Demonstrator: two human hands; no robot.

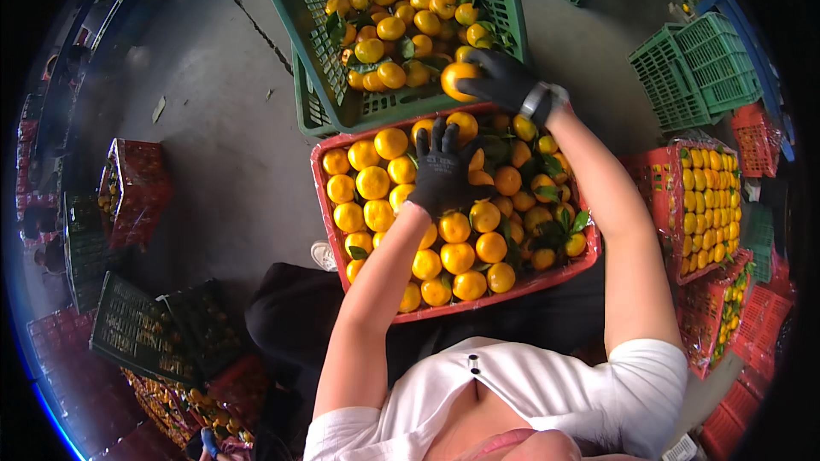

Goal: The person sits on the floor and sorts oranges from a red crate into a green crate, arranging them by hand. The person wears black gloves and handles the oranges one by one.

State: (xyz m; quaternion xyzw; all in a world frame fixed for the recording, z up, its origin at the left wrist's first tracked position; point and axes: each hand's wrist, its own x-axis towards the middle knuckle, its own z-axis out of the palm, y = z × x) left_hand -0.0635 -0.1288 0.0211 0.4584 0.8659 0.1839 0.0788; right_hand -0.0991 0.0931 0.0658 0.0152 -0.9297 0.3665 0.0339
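My right hand (503,80), in a black glove with a pale metallic band at the wrist, grips a mandarin (455,82) over the near rim of a green plastic crate (520,19). That crate stands tilted and holds loose mandarins with leaves. Fingers apart, my left hand (443,176), also gloved in black, rests on fruit in a red plastic crate (487,305) in front of me. Mandarins sit there in neat rows at the left and middle. On its right side a lower layer shows, with green leaves among the fruit. What lies beneath my left palm is hidden.
At right stands a red crate of mandarins in rows (710,205), with green crates (698,70) beyond. A red crate (138,192) sits on the floor at left. Dark crates (147,326) lean at lower left, near another person's hand (208,442).
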